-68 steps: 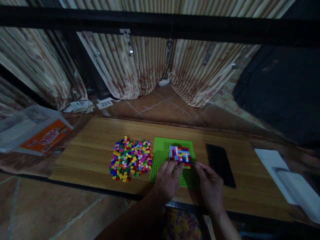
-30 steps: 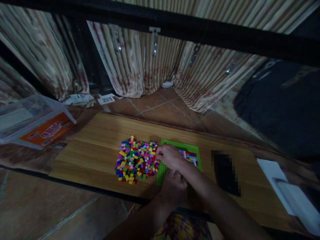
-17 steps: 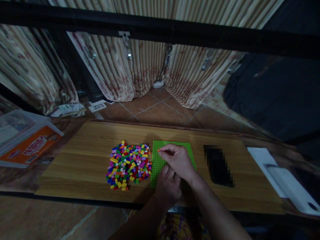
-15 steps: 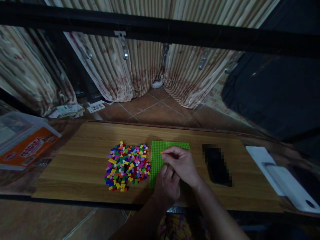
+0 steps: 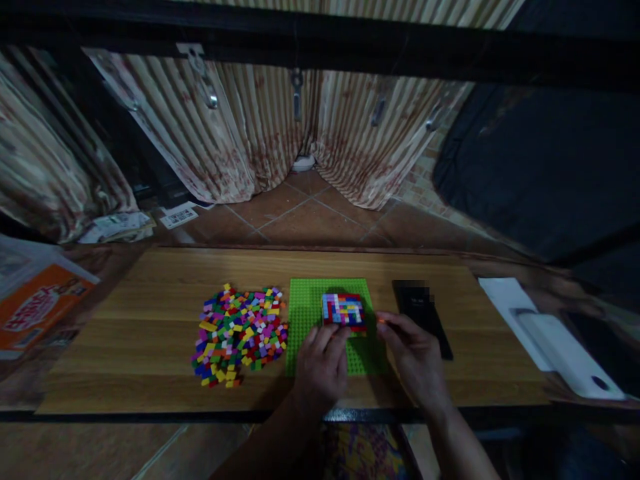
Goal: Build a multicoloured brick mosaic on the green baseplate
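A green studded baseplate (image 5: 303, 300) lies on the wooden table, carrying a small build of multicoloured toy bricks (image 5: 343, 309) with red along its edges. My left hand (image 5: 321, 363) rests over the near part of the plate, fingers extended, their tips at the near edge of the build; whether they press on it I cannot tell. To the right of the plate, my right hand (image 5: 416, 353) pinches a small orange brick (image 5: 381, 321) between thumb and forefinger. Left of the plate spreads a pile of loose bricks (image 5: 240, 333) in many colours.
A black phone (image 5: 420, 310) lies just beyond my right hand, partly pixelated. White flat objects (image 5: 560, 347) sit at the far right. A clear tub with an orange label (image 5: 43, 303) stands at the left. A dark bar (image 5: 320, 50) crosses above, before striped curtains (image 5: 240, 133).
My right hand has moved right, off the plate, with the orange brick still pinched. My left hand has shifted slightly left, uncovering the brick build. The view has turned a little.
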### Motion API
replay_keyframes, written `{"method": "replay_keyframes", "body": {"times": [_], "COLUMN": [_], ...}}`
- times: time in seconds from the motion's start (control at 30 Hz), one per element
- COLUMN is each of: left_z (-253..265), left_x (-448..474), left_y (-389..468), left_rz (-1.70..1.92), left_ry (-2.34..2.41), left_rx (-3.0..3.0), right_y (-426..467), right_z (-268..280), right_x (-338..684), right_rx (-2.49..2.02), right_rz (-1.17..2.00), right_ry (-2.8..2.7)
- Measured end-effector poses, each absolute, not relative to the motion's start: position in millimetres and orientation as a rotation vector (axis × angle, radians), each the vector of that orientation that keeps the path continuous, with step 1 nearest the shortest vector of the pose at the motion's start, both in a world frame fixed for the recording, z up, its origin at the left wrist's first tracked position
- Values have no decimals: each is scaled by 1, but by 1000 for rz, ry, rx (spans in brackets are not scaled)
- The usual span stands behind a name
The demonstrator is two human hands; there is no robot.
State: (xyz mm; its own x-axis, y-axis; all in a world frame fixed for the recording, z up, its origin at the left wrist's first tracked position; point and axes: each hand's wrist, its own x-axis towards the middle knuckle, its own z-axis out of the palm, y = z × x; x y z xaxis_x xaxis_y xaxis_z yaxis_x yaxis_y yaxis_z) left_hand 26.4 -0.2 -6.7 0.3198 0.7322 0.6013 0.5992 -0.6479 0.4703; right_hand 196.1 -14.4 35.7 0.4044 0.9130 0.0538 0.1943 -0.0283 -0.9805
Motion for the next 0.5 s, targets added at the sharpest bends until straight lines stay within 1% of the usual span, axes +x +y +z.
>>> {"method": "replay_keyframes", "body": {"times": [0.2,0.5], "left_z": [-4,-1], "left_x": [27,28], "left_y": [0,1], "left_rz": [1266,1296], "left_ry": [1209,1234], "left_rx": [2388,2371], "right_y": [-13,3], "right_z": [23,28], "right_x": [186,183], "right_rx": [-1506,-1506], "right_rz": [769,622], "right_ry": [-1143,-1443]}}
